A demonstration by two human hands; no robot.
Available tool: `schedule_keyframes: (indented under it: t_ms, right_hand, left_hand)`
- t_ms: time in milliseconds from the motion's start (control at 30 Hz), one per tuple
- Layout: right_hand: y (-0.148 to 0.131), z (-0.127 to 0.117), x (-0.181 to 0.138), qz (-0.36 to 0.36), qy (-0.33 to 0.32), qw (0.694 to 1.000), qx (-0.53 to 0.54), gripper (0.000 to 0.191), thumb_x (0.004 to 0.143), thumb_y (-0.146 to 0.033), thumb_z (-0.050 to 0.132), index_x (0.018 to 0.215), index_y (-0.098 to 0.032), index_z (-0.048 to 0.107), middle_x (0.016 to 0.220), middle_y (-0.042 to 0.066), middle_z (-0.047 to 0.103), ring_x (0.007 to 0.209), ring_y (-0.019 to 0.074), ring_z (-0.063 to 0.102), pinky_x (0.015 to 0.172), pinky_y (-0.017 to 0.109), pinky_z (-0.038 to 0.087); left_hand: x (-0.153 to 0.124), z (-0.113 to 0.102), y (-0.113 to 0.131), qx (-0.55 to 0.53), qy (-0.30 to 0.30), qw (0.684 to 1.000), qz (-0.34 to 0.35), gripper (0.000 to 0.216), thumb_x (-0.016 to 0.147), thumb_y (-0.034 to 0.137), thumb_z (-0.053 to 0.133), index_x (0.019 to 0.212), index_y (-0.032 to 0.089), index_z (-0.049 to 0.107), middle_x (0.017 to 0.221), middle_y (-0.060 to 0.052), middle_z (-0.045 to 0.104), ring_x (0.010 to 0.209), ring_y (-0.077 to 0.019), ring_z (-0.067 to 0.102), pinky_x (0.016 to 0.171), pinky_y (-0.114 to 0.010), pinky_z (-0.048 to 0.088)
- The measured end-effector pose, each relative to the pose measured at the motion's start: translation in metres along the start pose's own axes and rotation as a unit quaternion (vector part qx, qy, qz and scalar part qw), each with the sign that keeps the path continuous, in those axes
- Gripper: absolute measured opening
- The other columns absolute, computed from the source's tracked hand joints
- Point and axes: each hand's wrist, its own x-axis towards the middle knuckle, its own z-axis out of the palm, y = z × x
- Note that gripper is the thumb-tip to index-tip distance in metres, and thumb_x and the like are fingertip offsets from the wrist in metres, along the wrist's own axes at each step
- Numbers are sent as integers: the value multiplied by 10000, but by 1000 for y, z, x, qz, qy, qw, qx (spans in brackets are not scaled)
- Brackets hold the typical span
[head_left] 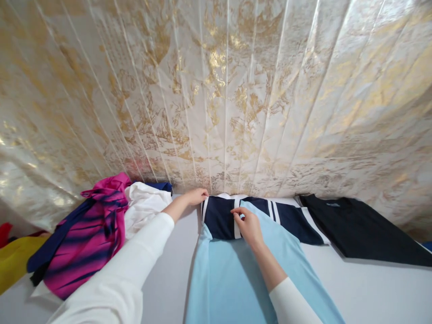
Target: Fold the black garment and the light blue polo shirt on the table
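Note:
A light blue shirt (pixel 232 270) with navy, white-striped sleeves lies spread on the white table (pixel 371 288), its collar toward the wall. One navy sleeve (pixel 218 218) is folded across the top of the body. My left hand (pixel 195 196) grips the shirt's upper left corner at the shoulder, fingers curled on the cloth. My right hand (pixel 248 223) pinches the white-striped end of the folded sleeve near the shirt's middle. Both arms wear white long sleeves.
A heap of clothes lies at the left: a pink and navy striped garment (pixel 84 243), a white one (pixel 145 207), yellow cloth (pixel 16 261). A folded black garment (pixel 361 229) sits at the right. A gold-patterned curtain (pixel 216 90) hangs right behind the table.

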Motion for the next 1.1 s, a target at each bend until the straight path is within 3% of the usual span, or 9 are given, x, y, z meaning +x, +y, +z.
schedule_keyframes:
  t_ms: [167, 333, 500, 600, 700, 800, 900, 1000, 1100]
  right_hand:
    - [-5, -4, 1, 20, 32, 999, -10, 237, 797, -241, 465, 846, -236, 696, 823, 3, 705, 638, 161, 589, 663, 281, 419]
    - [-3, 0, -1, 73, -33, 991, -107, 201, 773, -185, 508, 811, -249, 694, 675, -4, 659, 679, 179, 601, 598, 260, 353]
    - [0, 2, -3, 31, -14, 994, -108, 219, 838, -217, 463, 918, -255, 663, 820, 10, 690, 740, 182, 614, 639, 268, 375]
    - [-2, 1, -4, 6, -1, 993, -118, 230, 851, -207, 439, 934, -252, 648, 906, 16, 700, 756, 180, 613, 655, 275, 384]
    - [-9, 1, -5, -25, 12, 992, -124, 233, 854, -203, 433, 959, -248, 636, 970, 13, 697, 761, 172, 611, 642, 273, 377]
    - [-14, 0, -7, -50, 23, 990, -129, 227, 851, -201, 438, 957, -248, 633, 981, 6, 696, 785, 174, 617, 636, 270, 371]
    - [-11, -1, -7, -24, 11, 985, -173, 224, 860, -210, 441, 969, -256, 631, 973, 2, 700, 821, 182, 626, 639, 271, 368]
    - [-4, -3, -8, 18, -17, 971, -238, 232, 870, -203, 437, 957, -258, 645, 900, 19, 699, 771, 185, 625, 614, 275, 358]
    - [-8, -7, -8, 12, -22, 964, -265, 248, 842, -143, 448, 932, -234, 660, 885, 60, 678, 773, 200, 613, 616, 283, 365]
  left_hand:
    - [9, 5, 5, 64, 12, 998, 19, 307, 923, 336, 555, 1183, 171, 553, 1191, -85, 570, 996, -207, 595, 841, -413, 517]
    - [-2, 25, 14, 120, 59, 991, 23, 303, 923, 334, 556, 1179, 171, 555, 1193, -85, 570, 1005, -210, 592, 849, -418, 513]
    - [-8, 27, 18, 147, 105, 984, 3, 267, 923, 321, 555, 1141, 168, 576, 1188, -78, 575, 1046, -218, 575, 895, -443, 483]
    - [-19, 29, 32, 151, 142, 977, -42, 213, 948, 213, 471, 1108, 138, 589, 1191, -126, 569, 1135, -261, 524, 951, -469, 419]
    - [-46, 40, 55, 147, 172, 972, -66, 327, 959, 162, 363, 1249, 102, 503, 1326, -198, 481, 1250, -289, 433, 1000, -466, 351]
    - [-83, 61, 72, 141, 155, 978, -28, 428, 992, 270, 311, 1396, 138, 360, 1480, -142, 354, 1360, -232, 312, 1074, -410, 271]
    - [-109, 78, 73, 133, 114, 985, -1, 553, 986, 455, 301, 1443, 143, 307, 1512, -126, 310, 1397, -225, 257, 1095, -413, 241]
    - [-115, 82, 65, 127, 90, 988, 14, 647, 954, 572, 286, 1464, 174, 277, 1533, -106, 255, 1418, -228, 206, 1116, -437, 196]
    - [-116, 80, 64, 123, 87, 988, 19, 650, 954, 587, 246, 1468, 188, 273, 1539, -107, 228, 1425, -230, 182, 1115, -460, 195]
